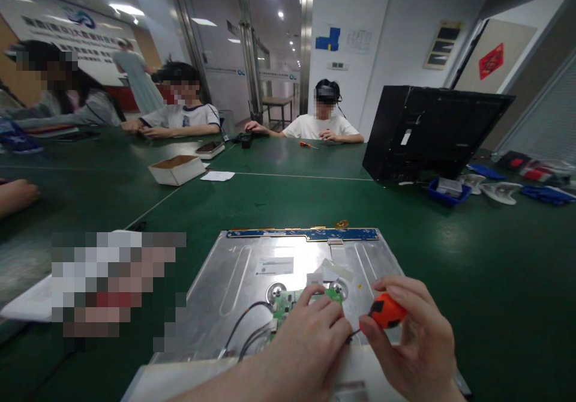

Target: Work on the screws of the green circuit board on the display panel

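Green tabletop (288, 204) ran out to 12 o'clock, w/ a seated person (315, 127) at its far side & a black casing (432, 132) up at 1–2 o'clock. Metal-backed panel (234, 288) lay flat close to the wearer, approx. 6 o'clock, its blue strip (288, 234) exposed along the 12 o'clock edge & green PCB (281, 309) mounted nearer the wearer.

Wearer's left hand (310, 324) lay over the PCB, fingers bent & close together; tips mostly hidden, so couldn't tell if they pinched anything. Right hand (423, 336), at abt 3 o'clock from it, pinched an orange-and-black screwdriver (387, 311) btwn thumb & fingers, shaft toward 9 o'clock, very near the left hand.

Main risk, prob.: driver skidding, b/c the shaft ran low & the tip was hard to see past the left hand; it could gouge the PCB or jab a finger. Dark cables (245, 321) at the PCB's 8–9 o'clock side could snag on the left forearm & strain their plugs. Too much palm weight could flex the PCB or stress the panel beneath. Bare skin on exposed parts meant possible static damage, too.
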`<state>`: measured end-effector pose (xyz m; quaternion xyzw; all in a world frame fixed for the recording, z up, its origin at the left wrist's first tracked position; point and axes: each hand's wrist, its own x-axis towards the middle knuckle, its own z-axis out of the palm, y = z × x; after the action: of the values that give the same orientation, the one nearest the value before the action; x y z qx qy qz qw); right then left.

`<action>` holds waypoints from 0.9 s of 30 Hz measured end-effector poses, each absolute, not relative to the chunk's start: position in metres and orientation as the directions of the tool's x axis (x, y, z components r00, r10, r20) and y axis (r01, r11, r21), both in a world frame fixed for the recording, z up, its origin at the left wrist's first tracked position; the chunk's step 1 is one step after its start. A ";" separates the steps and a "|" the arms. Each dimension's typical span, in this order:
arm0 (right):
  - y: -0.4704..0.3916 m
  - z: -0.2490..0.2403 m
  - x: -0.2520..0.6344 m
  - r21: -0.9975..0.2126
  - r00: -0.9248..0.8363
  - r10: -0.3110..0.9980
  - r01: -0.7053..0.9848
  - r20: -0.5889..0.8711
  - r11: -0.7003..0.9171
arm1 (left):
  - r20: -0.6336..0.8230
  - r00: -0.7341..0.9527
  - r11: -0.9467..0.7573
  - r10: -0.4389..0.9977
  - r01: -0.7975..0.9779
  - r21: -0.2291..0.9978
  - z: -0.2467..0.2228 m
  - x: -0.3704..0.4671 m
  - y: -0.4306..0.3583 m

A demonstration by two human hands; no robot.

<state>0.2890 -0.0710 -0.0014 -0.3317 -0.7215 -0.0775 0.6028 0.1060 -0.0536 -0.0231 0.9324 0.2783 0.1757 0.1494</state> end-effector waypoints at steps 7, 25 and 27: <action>-0.077 -0.003 0.291 -0.300 -0.080 0.446 0.632 0.892 0.714 | 0.247 0.785 -0.806 0.568 0.470 0.359 -0.022 0.106 -0.054; -0.072 0.002 0.288 -0.294 -0.023 0.375 0.577 0.927 0.762 | 0.255 0.785 -0.807 0.565 0.462 0.367 -0.023 0.106 -0.052; -0.073 0.005 0.287 -0.290 -0.030 0.383 0.600 0.923 0.745 | 0.257 0.786 -0.810 0.562 0.460 0.363 -0.023 0.106 -0.052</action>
<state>0.2871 -0.0725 0.0050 -0.3454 -0.7120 -0.0897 0.6048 0.1060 -0.0520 -0.0233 0.9344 0.2735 0.1790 0.1419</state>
